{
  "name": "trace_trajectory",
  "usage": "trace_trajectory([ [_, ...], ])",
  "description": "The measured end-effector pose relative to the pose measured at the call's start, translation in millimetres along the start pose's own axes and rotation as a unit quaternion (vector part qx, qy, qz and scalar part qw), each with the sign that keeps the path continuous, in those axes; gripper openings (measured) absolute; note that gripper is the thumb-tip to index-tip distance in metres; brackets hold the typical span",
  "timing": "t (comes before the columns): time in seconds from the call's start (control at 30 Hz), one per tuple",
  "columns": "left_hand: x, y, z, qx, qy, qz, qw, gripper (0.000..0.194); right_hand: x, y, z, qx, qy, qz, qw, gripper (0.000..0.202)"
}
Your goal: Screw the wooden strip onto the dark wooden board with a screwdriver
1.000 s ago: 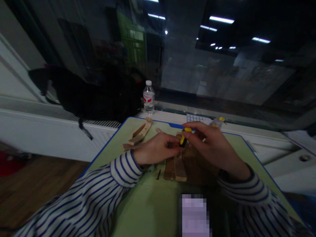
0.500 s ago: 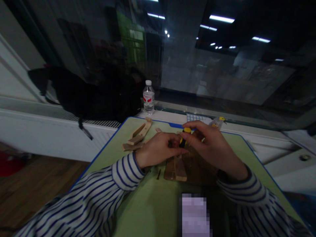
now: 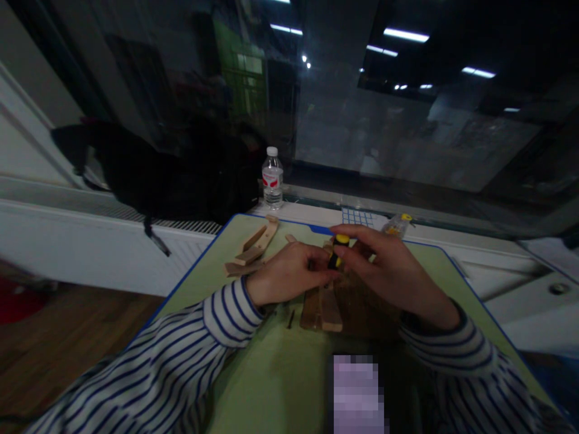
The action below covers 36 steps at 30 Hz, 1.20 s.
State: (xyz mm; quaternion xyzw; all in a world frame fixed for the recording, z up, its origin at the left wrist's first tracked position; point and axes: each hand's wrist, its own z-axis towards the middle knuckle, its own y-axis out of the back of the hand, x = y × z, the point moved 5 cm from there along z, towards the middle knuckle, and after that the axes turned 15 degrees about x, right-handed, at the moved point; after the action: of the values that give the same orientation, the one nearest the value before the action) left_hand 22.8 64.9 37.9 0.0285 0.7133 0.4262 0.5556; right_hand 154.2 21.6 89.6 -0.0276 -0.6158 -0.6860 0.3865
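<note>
A short yellow and black screwdriver handle (image 3: 341,240) stands upright over a wooden strip (image 3: 331,310). The fingers of my right hand (image 3: 391,271) are curled round its top from the right. My left hand (image 3: 287,274) is closed at the foot of the handle, over the strip; what its fingertips pinch is hidden. Under the strip lies a dark brown board (image 3: 312,310). A screw (image 3: 291,318) rests on the green table just left of the board.
Joined wooden pieces (image 3: 257,244) lie at the table's (image 3: 253,374) back left. Behind are a water bottle (image 3: 272,179) and a clear bag (image 3: 397,225) on the sill. A phone (image 3: 357,392) with a blurred screen is at the front.
The fingers of my right hand have shifted slightly on the handle, and more of its yellow top shows. My left hand has barely moved.
</note>
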Motion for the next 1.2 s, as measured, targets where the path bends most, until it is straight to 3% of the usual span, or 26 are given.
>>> trace_trajectory([
  [0.47,-2.7,-1.0,-1.1,0.037,-0.004,-0.012,0.999,0.023,-4.3,-2.1,2.2,-0.029,-0.009,0.006,1.0,0.025],
  [0.73,-6.4,2.7,-1.9,0.002,0.005,0.001,1.0,0.025,-5.2,-3.5,3.0,-0.033,-0.02,0.008,0.999,0.024],
  [1.0,-3.0,1.9,-2.1,-0.023,0.005,0.017,1.0,0.03,-0.2,-1.2,-1.1,0.016,-0.023,0.028,0.999,0.038],
  [1.2,-1.4,1.1,-1.2,-0.016,0.008,0.022,1.0,0.029,3.0,-1.4,-1.4,0.023,0.01,0.012,1.0,0.031],
])
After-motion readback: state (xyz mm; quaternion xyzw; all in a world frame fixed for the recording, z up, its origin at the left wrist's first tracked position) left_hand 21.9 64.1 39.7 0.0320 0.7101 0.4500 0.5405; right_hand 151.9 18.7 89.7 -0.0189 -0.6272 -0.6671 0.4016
